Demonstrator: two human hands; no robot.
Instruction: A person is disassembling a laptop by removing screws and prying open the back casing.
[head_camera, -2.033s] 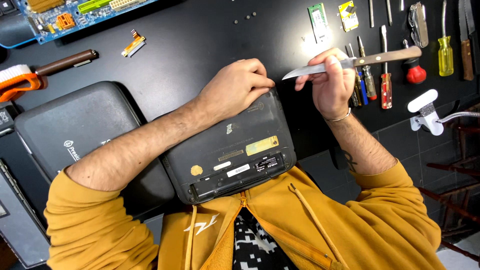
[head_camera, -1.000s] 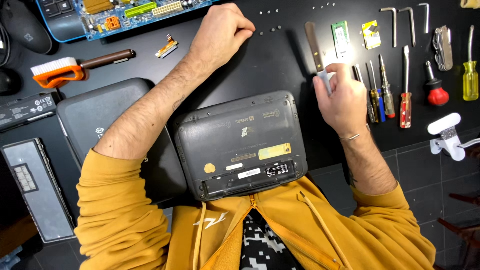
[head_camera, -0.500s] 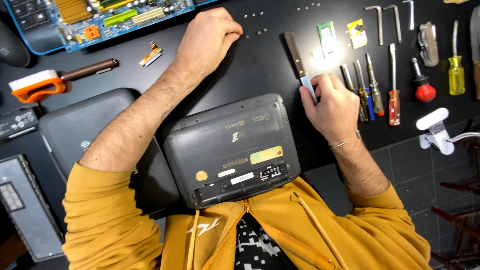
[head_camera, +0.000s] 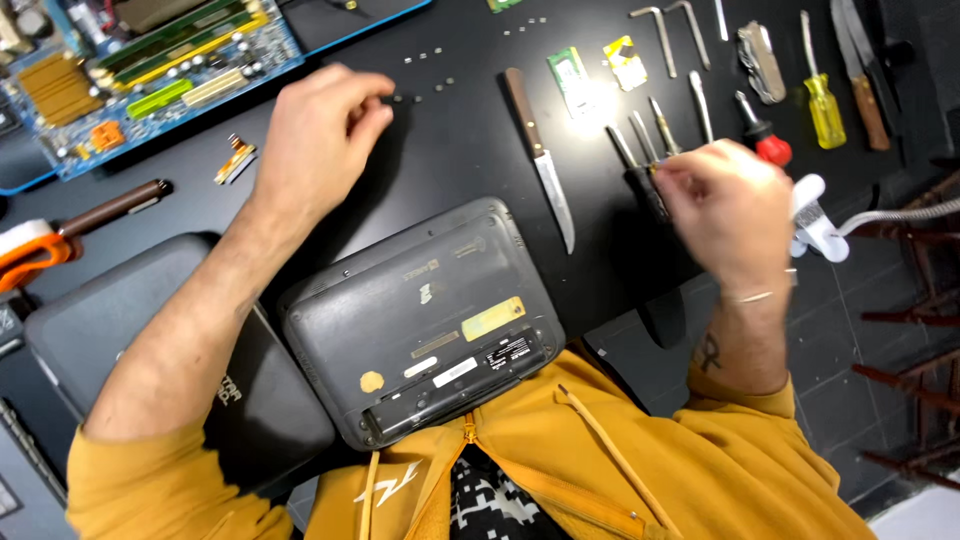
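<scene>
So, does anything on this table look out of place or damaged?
Nothing looks damaged. The grey laptop lies upside down, its near edge hanging over the table edge against the person's chest. A knife lies apart from the screwdriver row.

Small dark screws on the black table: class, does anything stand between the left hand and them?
Nothing visible does. The left hand has its fingertips right beside the small dark screws; the knife lies farther right, apart from them.

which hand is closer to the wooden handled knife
Right. The right hand is just beside the knife, at the screwdrivers; the left hand sits farther off by the small screws.
</scene>
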